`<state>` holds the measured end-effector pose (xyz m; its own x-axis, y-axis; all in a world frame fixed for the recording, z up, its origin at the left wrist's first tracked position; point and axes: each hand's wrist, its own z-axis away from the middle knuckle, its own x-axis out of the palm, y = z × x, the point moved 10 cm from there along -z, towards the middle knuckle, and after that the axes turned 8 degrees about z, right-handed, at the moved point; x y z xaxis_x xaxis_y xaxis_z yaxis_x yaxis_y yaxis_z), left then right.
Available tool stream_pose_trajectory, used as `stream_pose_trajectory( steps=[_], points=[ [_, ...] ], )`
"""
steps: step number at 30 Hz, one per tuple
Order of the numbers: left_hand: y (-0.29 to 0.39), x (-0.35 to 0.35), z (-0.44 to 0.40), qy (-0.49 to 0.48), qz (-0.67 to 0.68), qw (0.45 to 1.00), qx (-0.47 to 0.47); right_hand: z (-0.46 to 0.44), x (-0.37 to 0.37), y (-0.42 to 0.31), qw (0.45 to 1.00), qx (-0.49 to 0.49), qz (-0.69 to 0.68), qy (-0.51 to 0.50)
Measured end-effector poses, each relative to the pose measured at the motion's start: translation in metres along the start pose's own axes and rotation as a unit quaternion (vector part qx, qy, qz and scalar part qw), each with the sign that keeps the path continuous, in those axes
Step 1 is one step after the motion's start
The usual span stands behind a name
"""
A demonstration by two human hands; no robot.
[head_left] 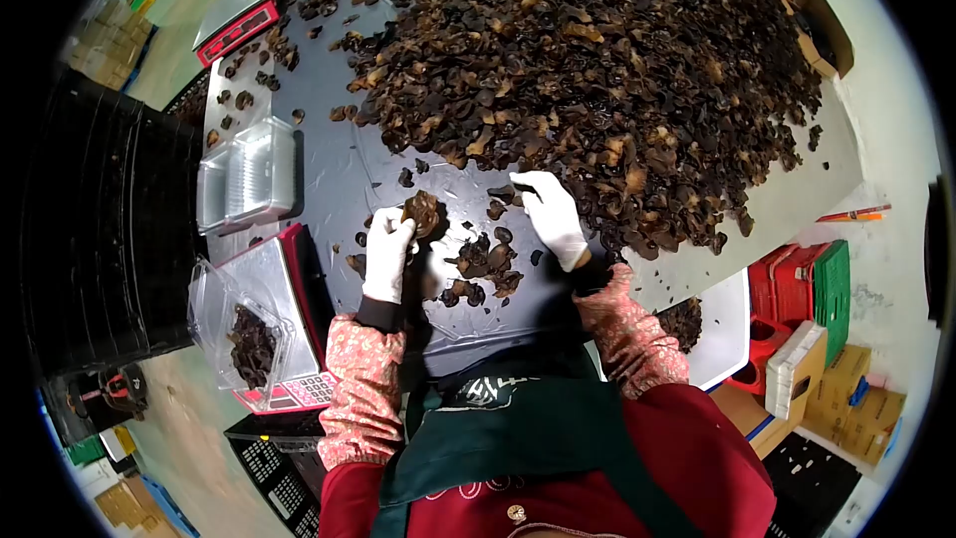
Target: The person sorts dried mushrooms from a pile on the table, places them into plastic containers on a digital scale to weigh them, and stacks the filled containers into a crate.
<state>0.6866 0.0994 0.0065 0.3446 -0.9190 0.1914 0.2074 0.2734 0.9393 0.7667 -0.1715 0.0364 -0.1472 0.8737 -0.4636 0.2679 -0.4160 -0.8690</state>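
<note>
My left hand (386, 251), in a white glove, is closed with a brown, frilly wood ear mushroom (422, 213) pinched in its fingers, just above the grey table (334, 154). My right hand (551, 214), gloved likewise, reaches over the table with fingers stretched out and apart. Close to its fingertips lies a dark mushroom piece (505, 195); whether they touch it I cannot tell. Between my hands sits a small loose cluster of wood ear mushrooms (486, 261). A large heap of wood ear mushrooms (588, 70) spreads over the far side and right of the table.
At left, an open clear clamshell box (254, 344) with mushrooms rests on a red scale (299, 269). Beyond it stand stacked clear plastic trays (249, 174). Another scale (239, 15) is far left. A white bin (725, 329) and red crates (782, 284) stand at right.
</note>
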Motion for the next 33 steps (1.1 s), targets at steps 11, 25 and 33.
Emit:
stream_pose_trajectory(
  steps=[11,25,33],
  points=[
    [0.023,-0.026,0.055,0.013,0.071,0.997,-0.010,-0.002,0.024,-0.009,0.939,0.214,-0.243,-0.118],
    [0.031,-0.094,0.140,0.119,0.139,0.983,0.021,-0.032,0.128,-0.050,0.974,-0.079,0.170,-0.127],
    [0.070,-0.114,0.184,0.178,0.141,0.969,0.095,-0.028,0.164,-0.068,0.977,-0.057,0.098,-0.182]
  ],
)
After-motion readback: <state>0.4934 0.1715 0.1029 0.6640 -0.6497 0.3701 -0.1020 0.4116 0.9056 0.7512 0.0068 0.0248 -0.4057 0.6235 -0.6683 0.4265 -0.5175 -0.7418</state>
